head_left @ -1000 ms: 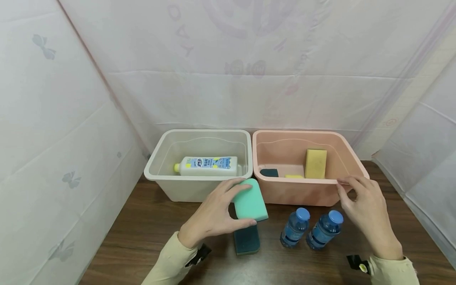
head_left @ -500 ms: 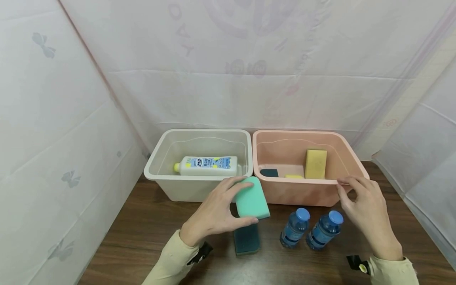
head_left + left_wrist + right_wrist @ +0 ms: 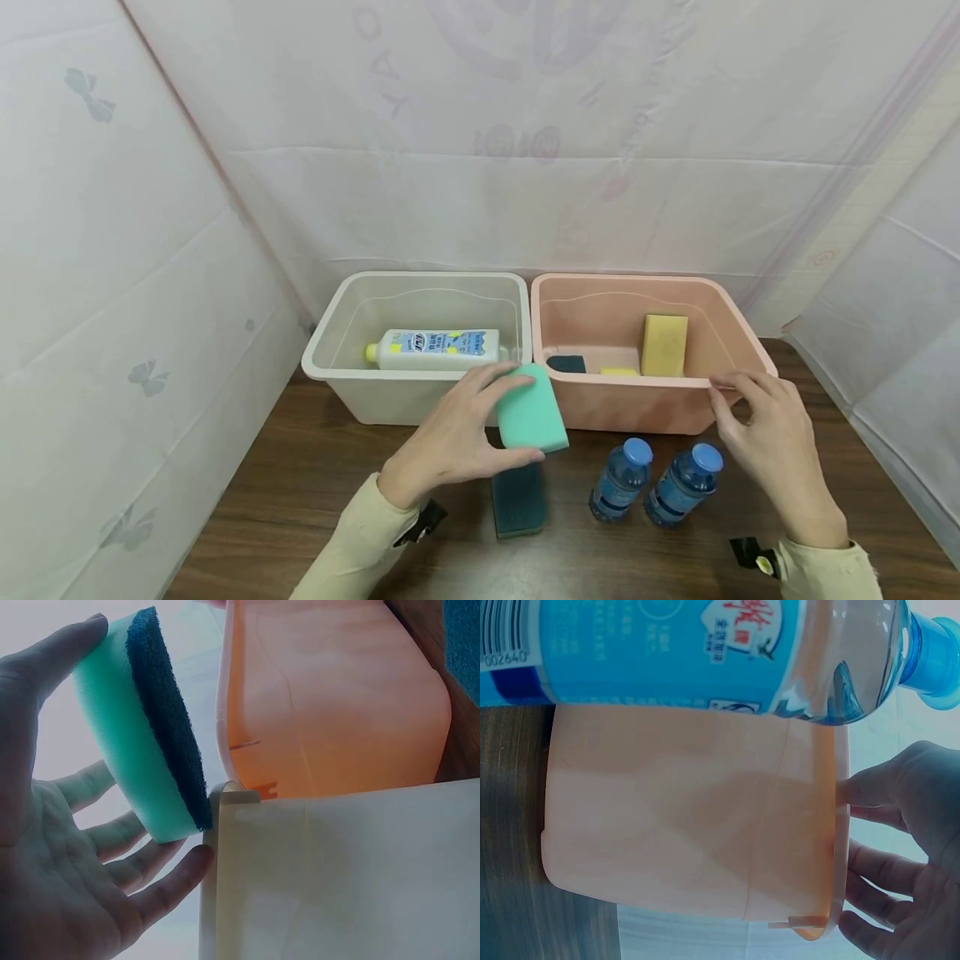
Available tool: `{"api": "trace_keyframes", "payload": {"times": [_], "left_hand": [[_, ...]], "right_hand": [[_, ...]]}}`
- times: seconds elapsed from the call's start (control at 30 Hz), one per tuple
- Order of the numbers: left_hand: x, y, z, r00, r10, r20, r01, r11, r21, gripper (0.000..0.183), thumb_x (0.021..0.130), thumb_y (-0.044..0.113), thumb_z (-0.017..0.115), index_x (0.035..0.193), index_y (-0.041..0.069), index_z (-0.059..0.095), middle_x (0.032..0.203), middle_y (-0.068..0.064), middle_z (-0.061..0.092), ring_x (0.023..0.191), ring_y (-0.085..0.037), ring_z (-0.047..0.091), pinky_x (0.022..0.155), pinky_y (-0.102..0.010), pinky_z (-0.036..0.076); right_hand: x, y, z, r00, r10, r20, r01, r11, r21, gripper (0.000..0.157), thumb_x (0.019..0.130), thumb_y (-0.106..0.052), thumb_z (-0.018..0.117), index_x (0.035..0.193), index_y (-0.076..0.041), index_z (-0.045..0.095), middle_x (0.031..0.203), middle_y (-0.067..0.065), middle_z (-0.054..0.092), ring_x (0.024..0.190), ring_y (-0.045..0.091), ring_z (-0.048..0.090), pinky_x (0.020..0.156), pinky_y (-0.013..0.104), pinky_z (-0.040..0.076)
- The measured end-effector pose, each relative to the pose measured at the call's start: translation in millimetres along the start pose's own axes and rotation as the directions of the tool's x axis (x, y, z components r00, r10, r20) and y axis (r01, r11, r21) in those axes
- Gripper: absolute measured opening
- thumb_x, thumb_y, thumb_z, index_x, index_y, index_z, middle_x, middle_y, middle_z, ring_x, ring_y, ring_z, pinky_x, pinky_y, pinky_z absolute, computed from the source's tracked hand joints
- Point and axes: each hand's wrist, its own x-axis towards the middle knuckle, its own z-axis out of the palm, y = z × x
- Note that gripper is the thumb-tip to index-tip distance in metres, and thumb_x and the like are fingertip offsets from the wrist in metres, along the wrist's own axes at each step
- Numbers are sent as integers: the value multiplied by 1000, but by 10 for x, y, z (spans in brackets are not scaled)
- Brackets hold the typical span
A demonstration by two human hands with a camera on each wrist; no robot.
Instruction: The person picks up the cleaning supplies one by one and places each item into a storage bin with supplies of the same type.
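My left hand [image 3: 459, 429] holds a mint-green sponge [image 3: 532, 410] between thumb and fingers, in front of where the two bins meet. In the left wrist view the sponge [image 3: 127, 742] shows a dark blue scouring layer [image 3: 169, 712]. Below it on the table lies a second sponge [image 3: 519, 504], dark side up. My right hand [image 3: 776, 450] pinches the front rim of the pink bin [image 3: 622, 407] near its right corner. Inside that bin are a yellow sponge [image 3: 664, 346] leaning upright, a dark piece [image 3: 566, 364] and another yellow piece, both partly hidden by the rim.
A white bin [image 3: 405, 400] stands left of the pink one, holding a white bottle [image 3: 438, 350] with a yellow cap. Two blue-capped water bottles [image 3: 619, 483] [image 3: 681, 487] stand before the pink bin. Sheeting [image 3: 525, 208] hangs behind and at both sides of the wooden table [image 3: 300, 500].
The left hand has lifted the mint-green sponge slightly up and away, baring more of the dark sponge below. The right hand stays at the pink bin's rim.
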Motion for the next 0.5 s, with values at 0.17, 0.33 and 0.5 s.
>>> {"api": "trace_keyframes", "payload": {"times": [0.17, 0.33, 0.5], "left_hand": [[36, -10, -3, 1000, 8, -3, -8, 1000, 8, 83, 79, 54, 90, 149, 24, 59, 160, -5, 51, 142, -27, 53, 105, -51, 55], [62, -7, -5, 1000, 18, -11, -18, 1000, 16, 83, 78, 55, 91, 149, 25, 60, 160, -5, 51, 143, -28, 52, 105, -52, 54], [83, 8, -14, 1000, 20, -7, -20, 1000, 10, 83, 78, 56, 90, 150, 26, 59, 160, -5, 51, 145, -30, 51, 108, -55, 53]], "right_hand": [[3, -17, -5, 1000, 0, 1, 0, 1000, -4, 14, 86, 0, 80, 100, 2, 78, 102, 25, 74, 102, 52, 58, 85, 66, 43], [3, -24, -8, 1000, 0, 2, 0, 1000, -2, 14, 86, 0, 80, 100, 2, 78, 102, 25, 74, 101, 52, 58, 85, 66, 43], [5, -23, -11, 1000, -4, -1, 4, 1000, 0, 14, 86, 0, 80, 100, 1, 78, 101, 25, 74, 101, 52, 58, 85, 66, 43]]}}
